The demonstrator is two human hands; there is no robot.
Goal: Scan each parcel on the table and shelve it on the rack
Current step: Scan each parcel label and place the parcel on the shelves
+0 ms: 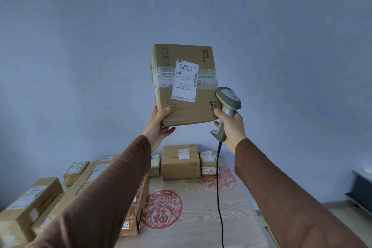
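Holding a cardboard parcel (184, 84) up in front of the blue wall (80, 46), the left hand (159, 125) grips its lower left corner, thumb on the front face and fingers beneath the bottom edge. The parcel is tilted slightly, its white shipping label (185, 80) with barcodes facing the camera across a band of clear tape. The right hand (231, 125) is closed around the handle of a grey barcode scanner (227, 104), whose head sits just beside the parcel's lower right corner; whether it touches the box cannot be told. A dark cable (219, 187) hangs from the scanner's base down past the bench (201, 217). Both arms wear brown sleeves (281, 187).

Below, the wood-grain bench carries red paper-cut emblems (162, 209) and several more parcels: a stack of boxes (181, 162) at the far edge and others (34, 197) crowded along the left side. A dark unit (362, 189) stands at the far right.
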